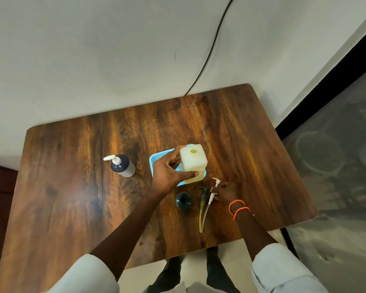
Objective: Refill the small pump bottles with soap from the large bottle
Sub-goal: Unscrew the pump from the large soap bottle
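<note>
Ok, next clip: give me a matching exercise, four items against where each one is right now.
Items:
1. large bottle
2. capped dark bottle
3. open dark bottle
4. white pump

Places:
A. in the right hand
B. on the blue tray, gripped by the left hand
C. alone, far left
D. before the tray, pump off

Pairs: 1-B, 2-C, 3-D, 4-A

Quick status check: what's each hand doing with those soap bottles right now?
Left hand grips large bottle, open-topped, on blue tray. Right hand pinches white pump. Open small bottle waits uncapped. Nothing blocking.
</note>
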